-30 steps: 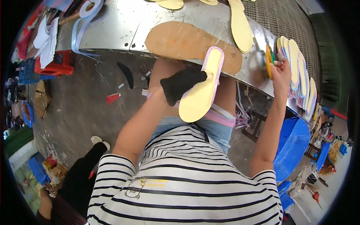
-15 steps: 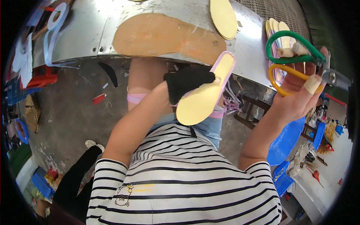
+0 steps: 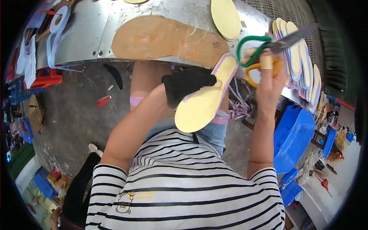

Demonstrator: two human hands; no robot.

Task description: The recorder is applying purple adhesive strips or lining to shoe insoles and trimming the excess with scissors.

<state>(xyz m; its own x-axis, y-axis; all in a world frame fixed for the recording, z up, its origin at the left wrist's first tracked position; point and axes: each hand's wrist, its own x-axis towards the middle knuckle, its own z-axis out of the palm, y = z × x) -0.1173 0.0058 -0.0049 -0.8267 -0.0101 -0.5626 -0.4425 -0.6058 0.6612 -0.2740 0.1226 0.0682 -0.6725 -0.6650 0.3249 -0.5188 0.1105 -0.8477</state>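
Observation:
My left hand (image 3: 188, 86), in a black fingerless glove, grips a pale yellow insole (image 3: 197, 111) by its narrow middle, thumb on top. Pink-lilac edging runs round much of the insole's rim, and it is held tilted over my lap. Tape wraps a finger of my right hand (image 3: 271, 78), which is closed round scissors (image 3: 287, 43) with one green and one yellow handle loop. Their blades point up and right, away from the insole. A tan sole-shaped board (image 3: 165, 38) lies on the metal table (image 3: 82, 38) just beyond my left hand.
Another yellow insole (image 3: 226, 19) lies behind the board. Several edged insoles (image 3: 308, 73) are stacked at the table's right end. A ribbon roll (image 3: 57, 23) stands at left above a red crate (image 3: 48, 78). At lower right is a blue basin (image 3: 293, 138). A person's dark-clothed leg (image 3: 82, 184) shows lower left.
My right hand has swung left with the scissors, closer to the insole, uncovering more of the stacked insoles. My left hand and its insole have shifted slightly left.

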